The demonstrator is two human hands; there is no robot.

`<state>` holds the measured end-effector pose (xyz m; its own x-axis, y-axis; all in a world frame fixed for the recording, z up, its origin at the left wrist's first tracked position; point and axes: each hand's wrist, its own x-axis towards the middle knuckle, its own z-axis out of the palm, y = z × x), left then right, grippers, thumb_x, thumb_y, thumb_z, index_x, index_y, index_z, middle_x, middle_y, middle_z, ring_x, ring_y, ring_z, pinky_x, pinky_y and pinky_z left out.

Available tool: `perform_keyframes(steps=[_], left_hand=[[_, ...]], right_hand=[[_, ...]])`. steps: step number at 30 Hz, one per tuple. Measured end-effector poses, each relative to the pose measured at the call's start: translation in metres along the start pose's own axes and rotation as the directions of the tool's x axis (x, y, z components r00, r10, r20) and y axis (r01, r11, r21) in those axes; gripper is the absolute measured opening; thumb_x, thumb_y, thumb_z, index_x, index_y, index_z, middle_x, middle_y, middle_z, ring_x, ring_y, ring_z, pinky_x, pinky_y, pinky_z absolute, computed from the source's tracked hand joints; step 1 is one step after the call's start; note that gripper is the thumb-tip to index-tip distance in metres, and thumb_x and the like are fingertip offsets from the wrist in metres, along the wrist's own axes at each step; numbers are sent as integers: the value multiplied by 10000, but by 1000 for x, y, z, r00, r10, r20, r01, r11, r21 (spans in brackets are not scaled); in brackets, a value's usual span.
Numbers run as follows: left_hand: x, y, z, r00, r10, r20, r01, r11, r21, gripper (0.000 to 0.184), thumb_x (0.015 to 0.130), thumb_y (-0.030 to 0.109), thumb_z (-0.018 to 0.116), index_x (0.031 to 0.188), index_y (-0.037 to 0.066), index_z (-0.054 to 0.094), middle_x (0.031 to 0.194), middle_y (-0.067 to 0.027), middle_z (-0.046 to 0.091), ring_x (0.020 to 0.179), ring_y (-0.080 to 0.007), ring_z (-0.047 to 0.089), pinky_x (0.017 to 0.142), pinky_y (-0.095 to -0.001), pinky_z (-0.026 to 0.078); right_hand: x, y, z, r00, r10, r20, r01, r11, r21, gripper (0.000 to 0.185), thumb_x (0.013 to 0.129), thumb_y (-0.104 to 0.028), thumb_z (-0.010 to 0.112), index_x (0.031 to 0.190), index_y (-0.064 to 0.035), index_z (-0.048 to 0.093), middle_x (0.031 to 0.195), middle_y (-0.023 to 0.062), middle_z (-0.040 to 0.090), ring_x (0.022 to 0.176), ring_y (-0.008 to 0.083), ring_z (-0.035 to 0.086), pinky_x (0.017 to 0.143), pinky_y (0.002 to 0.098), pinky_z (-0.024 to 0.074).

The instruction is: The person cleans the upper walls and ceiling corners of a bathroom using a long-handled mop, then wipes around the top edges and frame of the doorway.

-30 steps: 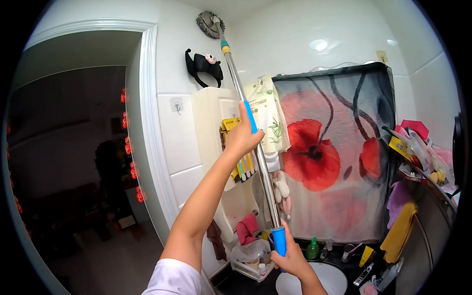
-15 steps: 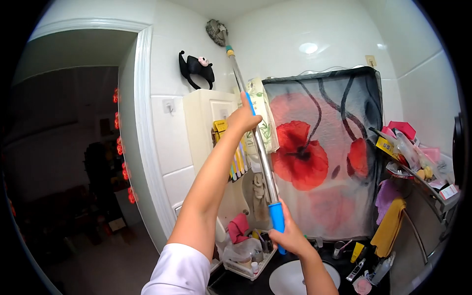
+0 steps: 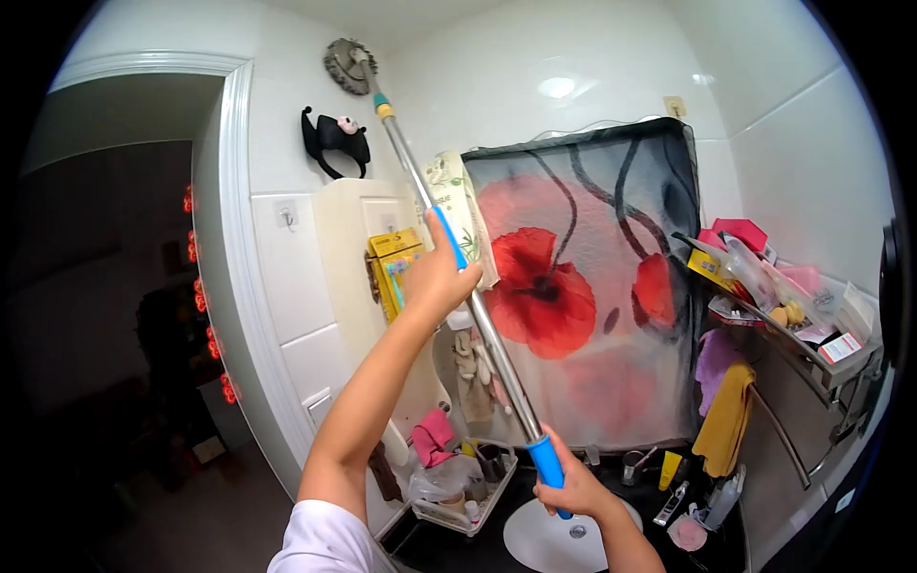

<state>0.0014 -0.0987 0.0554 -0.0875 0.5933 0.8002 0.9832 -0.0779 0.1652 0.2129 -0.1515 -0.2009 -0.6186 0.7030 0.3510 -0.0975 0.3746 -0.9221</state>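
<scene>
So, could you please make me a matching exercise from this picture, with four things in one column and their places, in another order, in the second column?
Column 1
1. Round mop head
2. Mustard-yellow towel
3. Right hand
4. White sink

Column 2
a. Set into the black counter
b. Closed around the lower blue grip
c. At the upper end of the metal pole
d. Hanging at the right, by the curved metal rail

Right pairs: 1-c, 2-d, 3-b, 4-a
</scene>
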Motion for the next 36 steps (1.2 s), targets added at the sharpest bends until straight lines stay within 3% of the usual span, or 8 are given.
perform_keyframes(steps=[2,11,16,25,26,31,35,36], left_hand=[[-16,-4,6,986,95,-138,-95,995,9,979,699,329,538,1416,-44,-14,796,-221,632,729,-390,621,649,-440,484],[-37,-6,8,993,19,-112,-26,998,-57,976,693,311,546,1421,-31,-7,733,-202,620,654,-371,615,604,-431,481],[-2,-12,18,982,31,-184,-43,997,-61,962,689,322,540,1427,-19,26,743,-194,624,665,-376,615,615,-425,481],[34,-26,40,999,26,-38,-25,999,40,987,688,311,548,1416,-35,-22,760,-209,640,667,-373,619,592,-438,483],[30,-30,43,1000,12,-11,-12,1000,-17,1015,678,343,554,1432,9,-37,854,-230,642,767,-400,620,704,-450,480],[-15,-35,60,999,-11,42,16,993,-120,983,687,314,558,1431,1,-3,862,-285,622,825,-423,608,848,-465,441],[-54,-37,87,964,168,-208,-162,986,45,968,687,280,544,1419,-14,-17,681,-227,609,603,-410,595,554,-468,468],[-65,-33,89,988,100,-115,-116,983,-142,975,684,283,543,1419,-13,-25,688,-229,612,610,-409,599,556,-465,471]], right_hand=[[-8,7,0,999,49,4,-48,997,-56,898,724,-32,591,1454,-212,99,684,56,523,505,141,540,473,298,442],[-10,21,5,996,86,8,-85,993,-84,867,738,-72,581,1447,-257,117,671,41,531,491,128,533,439,285,431],[11,5,6,999,28,-42,-33,990,-138,888,731,-47,572,1457,-175,77,657,48,525,489,140,527,461,288,431],[43,12,21,999,37,-20,-36,999,31,935,729,-2,566,1460,-156,3,689,75,516,502,148,522,480,294,436],[41,17,23,999,39,-18,-39,999,30,935,729,-2,566,1460,-156,3,689,75,516,502,148,522,480,294,436],[16,45,32,998,66,22,-67,997,48,939,735,-6,571,1456,-157,-11,677,74,519,504,146,532,481,292,442],[-14,75,36,991,133,-19,-133,991,-3,931,738,2,572,1455,-158,1,650,63,516,500,147,539,479,290,445],[-28,82,37,991,132,-9,-132,991,32,923,739,8,573,1456,-163,17,667,69,519,498,144,537,476,286,445]])
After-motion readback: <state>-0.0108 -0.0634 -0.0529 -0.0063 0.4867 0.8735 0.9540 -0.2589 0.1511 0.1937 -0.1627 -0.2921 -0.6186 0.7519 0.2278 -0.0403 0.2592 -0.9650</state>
